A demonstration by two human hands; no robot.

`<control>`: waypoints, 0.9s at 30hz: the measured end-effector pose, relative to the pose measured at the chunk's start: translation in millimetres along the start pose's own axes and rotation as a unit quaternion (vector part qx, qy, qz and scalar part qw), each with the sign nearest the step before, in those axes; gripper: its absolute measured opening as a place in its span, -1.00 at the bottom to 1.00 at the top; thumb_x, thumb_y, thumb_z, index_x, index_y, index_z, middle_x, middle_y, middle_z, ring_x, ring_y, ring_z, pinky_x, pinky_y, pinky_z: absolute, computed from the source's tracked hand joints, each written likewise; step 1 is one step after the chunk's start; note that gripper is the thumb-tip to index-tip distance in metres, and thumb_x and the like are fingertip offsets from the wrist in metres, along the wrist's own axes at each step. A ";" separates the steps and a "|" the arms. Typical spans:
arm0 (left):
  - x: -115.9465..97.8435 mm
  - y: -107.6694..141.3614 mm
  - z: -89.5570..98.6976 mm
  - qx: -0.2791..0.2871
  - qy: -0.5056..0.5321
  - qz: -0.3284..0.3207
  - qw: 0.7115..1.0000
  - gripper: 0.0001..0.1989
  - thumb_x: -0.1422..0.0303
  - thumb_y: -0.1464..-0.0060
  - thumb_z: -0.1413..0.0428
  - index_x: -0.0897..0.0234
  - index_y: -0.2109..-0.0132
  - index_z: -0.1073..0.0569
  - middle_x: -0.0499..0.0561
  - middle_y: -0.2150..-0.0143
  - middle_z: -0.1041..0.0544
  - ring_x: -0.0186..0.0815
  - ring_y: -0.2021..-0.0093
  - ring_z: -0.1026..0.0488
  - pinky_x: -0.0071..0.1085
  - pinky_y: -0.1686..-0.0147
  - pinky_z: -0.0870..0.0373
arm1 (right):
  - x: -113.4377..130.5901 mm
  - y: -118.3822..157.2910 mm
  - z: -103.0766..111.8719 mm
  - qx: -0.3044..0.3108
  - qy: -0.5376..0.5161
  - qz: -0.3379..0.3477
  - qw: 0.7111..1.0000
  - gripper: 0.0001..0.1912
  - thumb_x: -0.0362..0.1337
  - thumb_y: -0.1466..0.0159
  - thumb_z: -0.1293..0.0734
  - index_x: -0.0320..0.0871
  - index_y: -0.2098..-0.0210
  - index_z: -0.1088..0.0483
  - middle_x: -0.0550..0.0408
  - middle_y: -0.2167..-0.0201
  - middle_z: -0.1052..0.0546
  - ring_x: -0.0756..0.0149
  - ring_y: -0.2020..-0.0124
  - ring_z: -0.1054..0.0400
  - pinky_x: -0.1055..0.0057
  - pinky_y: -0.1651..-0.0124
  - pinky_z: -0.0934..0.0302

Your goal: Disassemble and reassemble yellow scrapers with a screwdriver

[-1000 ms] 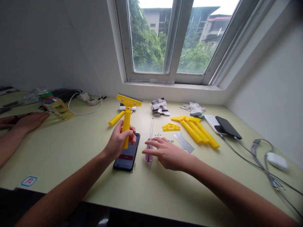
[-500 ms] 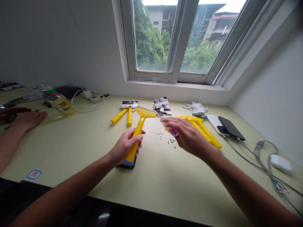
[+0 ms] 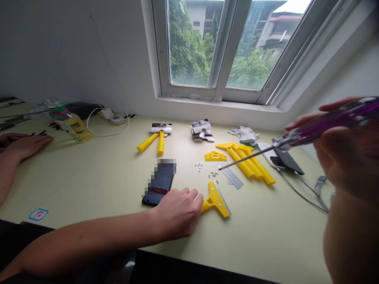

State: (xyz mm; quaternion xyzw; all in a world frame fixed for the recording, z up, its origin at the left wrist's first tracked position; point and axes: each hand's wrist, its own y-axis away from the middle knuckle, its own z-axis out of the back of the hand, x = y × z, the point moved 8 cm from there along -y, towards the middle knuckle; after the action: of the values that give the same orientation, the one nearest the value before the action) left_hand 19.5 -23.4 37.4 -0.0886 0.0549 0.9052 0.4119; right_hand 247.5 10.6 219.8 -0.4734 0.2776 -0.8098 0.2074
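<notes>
Left hand [image 3: 177, 211] rests on the surface [image 3: 251, 240], grip open and empty, fingers loosely curled. It lies just beside a yellow scraper [image 3: 214, 201]; whether the fingertips touch it cannot be told. The scraper lies flat, handle end toward the grip and metal blade [image 3: 223, 207] turned away, which keeps the edge off the fingers. Left of this grip, a phone [image 3: 158, 193] lies face up, partly blurred out.

Right hand [image 3: 346, 157] is raised close to the camera, grip clamped around the clear purple handle of a screwdriver [image 3: 328, 128]. Held at the handle, the long shaft [image 3: 245, 157] stands free of the fingers and slants down across the yellow handles, with the tip near small screws and nuts [image 3: 204, 169]. These lie loose in the open, between the two grips, within easy reach of either.

Farther out from the grips: steel blades [image 3: 231, 177], a bunched row of yellow scrapers [image 3: 244, 165], a small yellow part [image 3: 215, 156], two yellow handles [image 3: 151, 142], paper packets [image 3: 202, 130] and white gloves [image 3: 243, 135]. Far left, another person's hand [image 3: 26, 144] lies flat near a plastic bottle [image 3: 72, 125], apart from these two.
</notes>
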 end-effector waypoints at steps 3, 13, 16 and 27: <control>-10.1 -7.2 -7.5 -0.026 -0.023 -0.035 0.999 -0.67 0.19 -0.21 0.04 0.27 -0.02 -0.38 0.21 0.22 -0.46 -0.09 0.29 -0.41 -0.31 0.49 -0.28 | 19.6 -2.9 -10.7 0.009 -0.038 0.047 0.998 -0.72 -0.06 -0.24 -0.37 0.30 0.04 -0.42 0.09 0.26 -0.52 0.09 0.26 -0.48 0.05 0.25 -0.46; -27.6 -31.9 -21.7 -0.033 -0.127 -0.089 0.987 -0.50 0.45 -0.14 0.05 0.41 -0.24 -0.20 0.17 0.15 -0.43 -0.13 0.23 -0.36 -0.29 0.45 -0.27 | -32.2 -15.1 -69.0 0.072 -0.324 -0.128 0.934 -0.71 -0.04 -0.24 -0.36 -0.03 0.12 -0.33 0.10 0.33 -0.49 0.26 0.35 -0.46 0.26 0.29 -0.42; -29.5 -32.2 -19.0 -0.048 -0.154 -0.097 0.982 -0.52 0.45 -0.20 0.10 0.41 -0.25 -0.18 0.15 0.13 -0.43 -0.13 0.21 -0.35 -0.26 0.39 -0.31 | -48.2 -13.4 -74.5 -0.055 -0.405 -0.173 0.896 -0.77 -0.05 -0.22 -0.33 -0.05 0.29 -0.28 0.26 0.58 -0.29 0.46 0.65 -0.19 0.47 0.60 -0.20; -33.6 -29.3 -15.5 -0.023 -0.092 -0.123 0.988 -0.48 0.52 -0.08 0.05 0.45 -0.22 -0.19 0.15 0.13 -0.44 -0.15 0.20 -0.37 -0.27 0.25 -0.39 | -32.6 -12.0 -64.8 -0.085 -0.406 -0.130 0.900 -0.64 0.06 -0.19 -0.33 -0.07 0.46 -0.20 0.31 0.73 -0.12 0.50 0.79 0.10 0.49 0.74 0.15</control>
State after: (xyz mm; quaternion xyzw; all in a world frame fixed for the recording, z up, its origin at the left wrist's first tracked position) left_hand 65.1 -31.7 28.5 -0.0202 -0.0150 0.8531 0.5212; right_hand 204.6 55.7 180.6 -0.8091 0.1733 -0.5401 0.1541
